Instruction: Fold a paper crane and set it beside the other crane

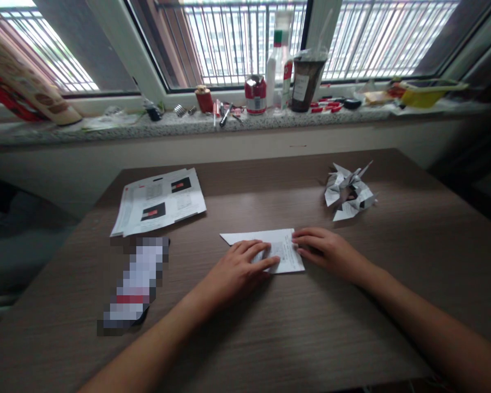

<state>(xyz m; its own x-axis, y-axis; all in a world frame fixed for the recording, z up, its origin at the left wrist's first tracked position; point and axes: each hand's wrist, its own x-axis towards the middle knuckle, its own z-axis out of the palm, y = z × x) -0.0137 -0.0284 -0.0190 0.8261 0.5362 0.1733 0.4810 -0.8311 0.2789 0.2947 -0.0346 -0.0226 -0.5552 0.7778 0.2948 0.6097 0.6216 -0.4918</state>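
Observation:
A folded sheet of printed paper [284,251] lies flat on the brown table, with a pointed corner at its left end. Across its left and middle part rests my left hand [245,262], fingers stretched out and pressing on the paper. My right hand [323,248] touches the paper's right edge with its fingertips, the fingers extended and slightly apart. Beyond it, at the back right, sits a spiky folded-paper piece [352,191]. A stack of printed sheets [163,199] lies at the back left.
A pixelated, long object [137,284] lies on the table [245,338] left of my left arm. The stone windowsill [180,128] behind carries a red can [256,95], a glass bottle [272,76], a dark drink cup [306,84], a yellow container [425,95] and small tools.

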